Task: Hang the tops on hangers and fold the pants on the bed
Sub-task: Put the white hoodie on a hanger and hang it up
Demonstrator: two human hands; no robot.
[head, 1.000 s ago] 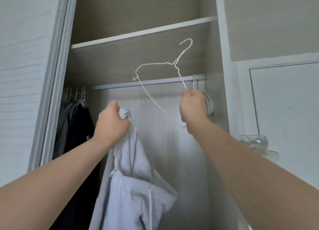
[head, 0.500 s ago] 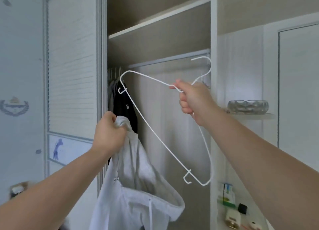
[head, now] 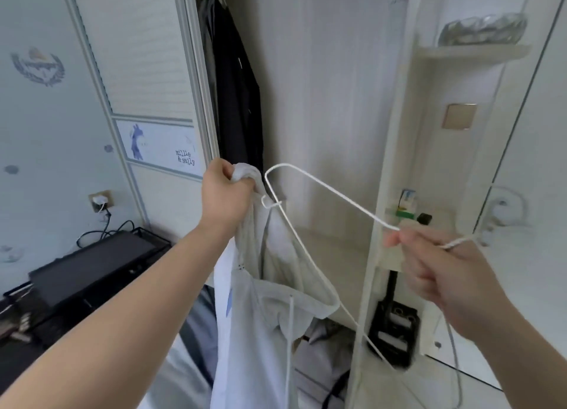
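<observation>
Grey hoodie (head: 264, 310) dangles in front of the open wardrobe (head: 322, 102), bunched in my left hand (head: 225, 194). My right hand (head: 441, 267) pinches a white wire hanger (head: 319, 191), its end touching the hoodie. Dark clothes (head: 236, 102) hang behind.

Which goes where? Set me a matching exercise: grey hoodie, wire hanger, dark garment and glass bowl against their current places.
Things:
1 grey hoodie
2 wire hanger
3 dark garment
4 glass bowl

Places:
A on the shelf
B pinched by the right hand
C hanging in the wardrobe
D gripped by the left hand

Pairs: 1-D, 2-B, 3-C, 4-A
</observation>
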